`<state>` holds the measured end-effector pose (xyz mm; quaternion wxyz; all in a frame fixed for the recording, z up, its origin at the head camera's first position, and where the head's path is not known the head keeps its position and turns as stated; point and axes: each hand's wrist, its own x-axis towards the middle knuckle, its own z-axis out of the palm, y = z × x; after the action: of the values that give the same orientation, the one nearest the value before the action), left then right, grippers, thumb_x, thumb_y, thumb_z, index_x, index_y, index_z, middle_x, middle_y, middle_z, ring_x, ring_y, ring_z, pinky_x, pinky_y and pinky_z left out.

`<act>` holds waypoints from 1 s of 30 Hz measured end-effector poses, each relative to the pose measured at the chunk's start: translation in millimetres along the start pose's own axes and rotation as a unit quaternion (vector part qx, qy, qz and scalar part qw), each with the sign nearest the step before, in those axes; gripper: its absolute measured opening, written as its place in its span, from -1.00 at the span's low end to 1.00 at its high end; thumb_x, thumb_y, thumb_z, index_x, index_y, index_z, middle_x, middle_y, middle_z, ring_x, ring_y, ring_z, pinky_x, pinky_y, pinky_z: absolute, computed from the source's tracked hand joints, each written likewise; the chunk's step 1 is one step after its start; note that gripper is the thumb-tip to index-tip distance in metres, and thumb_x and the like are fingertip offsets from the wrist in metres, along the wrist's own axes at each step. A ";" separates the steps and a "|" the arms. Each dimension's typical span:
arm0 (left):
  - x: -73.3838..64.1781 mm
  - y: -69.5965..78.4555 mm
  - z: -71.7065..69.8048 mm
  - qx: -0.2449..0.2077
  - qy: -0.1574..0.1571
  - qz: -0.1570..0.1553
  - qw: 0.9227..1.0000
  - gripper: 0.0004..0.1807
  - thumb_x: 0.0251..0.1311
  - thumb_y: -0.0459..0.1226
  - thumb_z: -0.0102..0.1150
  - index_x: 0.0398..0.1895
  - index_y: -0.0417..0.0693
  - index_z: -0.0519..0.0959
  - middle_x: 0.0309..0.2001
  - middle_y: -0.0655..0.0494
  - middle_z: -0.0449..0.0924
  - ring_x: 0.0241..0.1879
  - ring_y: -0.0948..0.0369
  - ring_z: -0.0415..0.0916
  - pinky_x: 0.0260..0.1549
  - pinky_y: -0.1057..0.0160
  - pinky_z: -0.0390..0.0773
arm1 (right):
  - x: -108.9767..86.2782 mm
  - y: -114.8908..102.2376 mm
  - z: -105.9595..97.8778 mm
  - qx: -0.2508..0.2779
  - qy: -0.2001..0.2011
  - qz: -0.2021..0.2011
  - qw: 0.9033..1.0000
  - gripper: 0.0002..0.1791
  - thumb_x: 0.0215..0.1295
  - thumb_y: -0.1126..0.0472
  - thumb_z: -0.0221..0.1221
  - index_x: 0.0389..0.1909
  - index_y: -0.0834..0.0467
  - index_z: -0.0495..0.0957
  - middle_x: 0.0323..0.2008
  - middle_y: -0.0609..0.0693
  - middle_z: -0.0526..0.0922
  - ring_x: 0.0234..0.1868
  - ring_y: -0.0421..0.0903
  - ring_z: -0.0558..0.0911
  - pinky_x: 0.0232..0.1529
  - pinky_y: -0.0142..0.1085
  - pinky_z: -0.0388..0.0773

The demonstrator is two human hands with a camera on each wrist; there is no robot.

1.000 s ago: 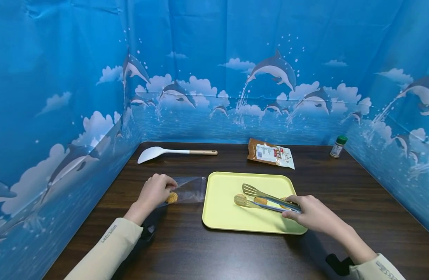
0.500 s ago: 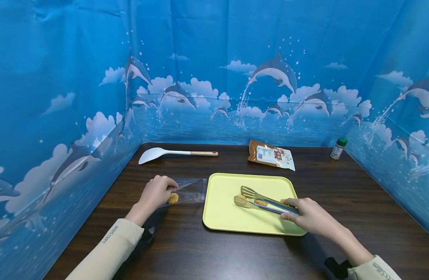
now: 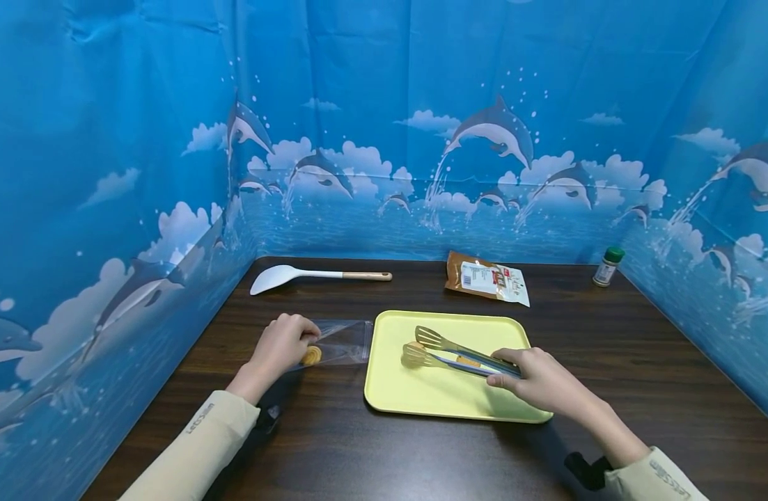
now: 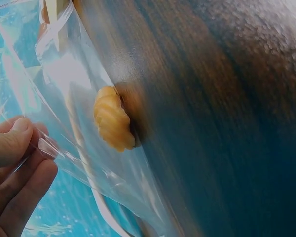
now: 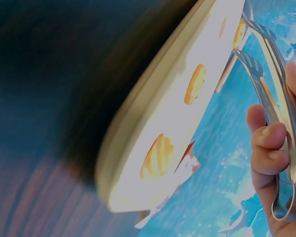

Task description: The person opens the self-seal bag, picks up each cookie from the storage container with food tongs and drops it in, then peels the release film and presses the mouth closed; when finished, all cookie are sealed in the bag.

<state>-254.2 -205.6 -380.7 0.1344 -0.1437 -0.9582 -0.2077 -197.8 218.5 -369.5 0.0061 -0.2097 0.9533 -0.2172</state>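
My left hand (image 3: 282, 346) pinches the edge of a clear zip bag (image 3: 349, 341) lying left of the tray. One piped, ridged cookie (image 4: 112, 119) rests inside the bag. In my right hand (image 3: 542, 379) are metal tongs (image 3: 459, 350), held over the yellow tray (image 3: 390, 393). A cookie (image 5: 239, 34) sits between the tong tips in the right wrist view. On the tray lie another cookie (image 5: 195, 84) and a ridged cookie (image 5: 158, 157); in the head view the hand and tongs partly hide them.
Behind, on the dark table, lie a white spatula (image 3: 321, 275) with a wooden handle and a brown-and-white food packet (image 3: 487, 280). A green-capped spice jar (image 3: 607, 266) stands at the back right. A blue dolphin curtain (image 3: 384, 139) encloses the table.
My right hand has moved left with the tongs, and the cookie at their tips has shifted left too. My left hand keeps its hold on the bag.
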 end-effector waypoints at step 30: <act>-1.7 3.9 -2.1 -0.001 -0.007 -0.003 1.000 -0.84 0.17 -0.52 0.22 -0.30 -0.22 0.76 -0.29 -0.04 0.75 -0.28 0.06 0.69 -0.26 0.03 0.67 | 71.8 -64.0 34.3 -0.006 -0.018 -0.096 0.995 -0.59 0.29 0.07 0.26 0.04 0.26 0.61 -0.15 0.08 0.73 -0.22 -0.08 0.69 -0.14 -0.10 0.60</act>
<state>-251.0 -203.4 -378.0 0.1273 -0.1423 -0.9593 -0.2082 -234.4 123.2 -368.2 0.0009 -0.3037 0.9300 -0.2071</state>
